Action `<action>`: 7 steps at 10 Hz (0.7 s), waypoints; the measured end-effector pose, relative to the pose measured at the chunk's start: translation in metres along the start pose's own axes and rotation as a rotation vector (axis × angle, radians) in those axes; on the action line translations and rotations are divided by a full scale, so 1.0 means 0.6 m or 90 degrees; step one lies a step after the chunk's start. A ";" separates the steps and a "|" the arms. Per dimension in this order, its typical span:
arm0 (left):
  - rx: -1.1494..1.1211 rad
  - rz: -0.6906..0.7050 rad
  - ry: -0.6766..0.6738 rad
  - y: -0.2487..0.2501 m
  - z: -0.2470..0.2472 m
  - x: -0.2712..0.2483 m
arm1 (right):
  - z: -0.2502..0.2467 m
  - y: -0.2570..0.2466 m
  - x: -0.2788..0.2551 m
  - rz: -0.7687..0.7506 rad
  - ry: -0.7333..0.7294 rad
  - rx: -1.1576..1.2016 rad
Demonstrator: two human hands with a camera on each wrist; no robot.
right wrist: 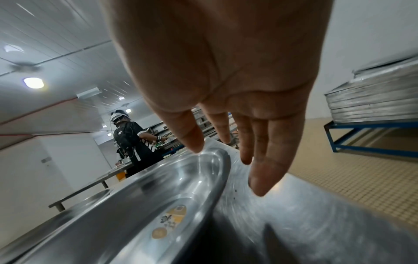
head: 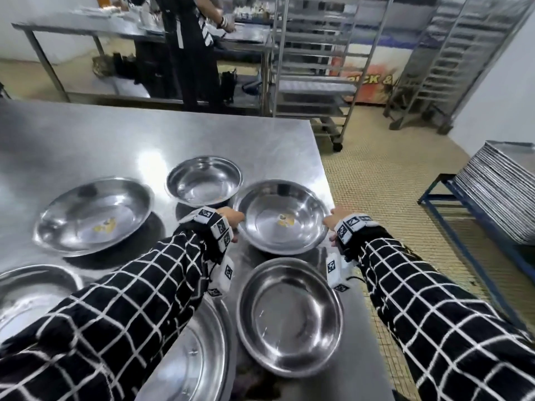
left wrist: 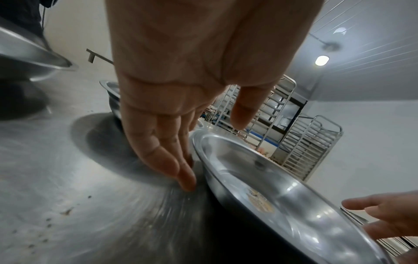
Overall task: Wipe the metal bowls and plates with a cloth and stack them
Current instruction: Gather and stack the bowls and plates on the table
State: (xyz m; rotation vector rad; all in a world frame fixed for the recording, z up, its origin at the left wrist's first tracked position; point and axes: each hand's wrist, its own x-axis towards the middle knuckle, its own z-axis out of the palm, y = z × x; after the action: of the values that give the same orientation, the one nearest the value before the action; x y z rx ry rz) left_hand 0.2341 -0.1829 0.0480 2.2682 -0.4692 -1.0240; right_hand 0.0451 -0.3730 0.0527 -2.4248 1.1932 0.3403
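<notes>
A metal bowl with a yellow sticker inside stands near the steel table's right edge. My left hand is at its left rim and my right hand at its right rim. The left wrist view shows my left hand with straight fingers down beside the bowl, thumb over the rim. In the right wrist view my right hand has its thumb on the bowl's rim and its straight fingers outside. No cloth is in sight.
Around it stand a smaller bowl, a wide stickered bowl, a near bowl, a plate and another bowl. Right of the table are stacked trays on a blue stand. Racks and another person are behind.
</notes>
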 end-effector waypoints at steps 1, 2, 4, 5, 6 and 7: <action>0.024 -0.008 0.014 0.006 0.010 0.033 | 0.005 0.007 0.035 0.082 -0.051 0.364; 0.059 0.004 0.032 0.010 0.007 0.044 | 0.001 0.014 0.052 0.077 -0.066 0.407; 0.066 0.065 0.083 0.011 -0.026 0.025 | -0.025 -0.011 0.023 0.112 -0.022 0.419; 0.016 0.124 0.113 -0.008 -0.054 -0.032 | -0.026 -0.033 -0.044 0.091 0.056 0.469; -0.010 0.167 0.110 -0.033 -0.084 -0.087 | -0.022 -0.055 -0.102 0.066 0.103 0.497; -0.065 0.215 0.105 -0.086 -0.117 -0.167 | 0.002 -0.087 -0.194 0.022 0.149 0.523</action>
State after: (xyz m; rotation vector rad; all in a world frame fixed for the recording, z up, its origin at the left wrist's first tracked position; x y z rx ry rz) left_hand 0.2277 -0.0639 0.1066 2.0708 -0.6838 -0.6698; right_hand 0.0163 -0.2629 0.1102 -1.7448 1.1618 -0.3768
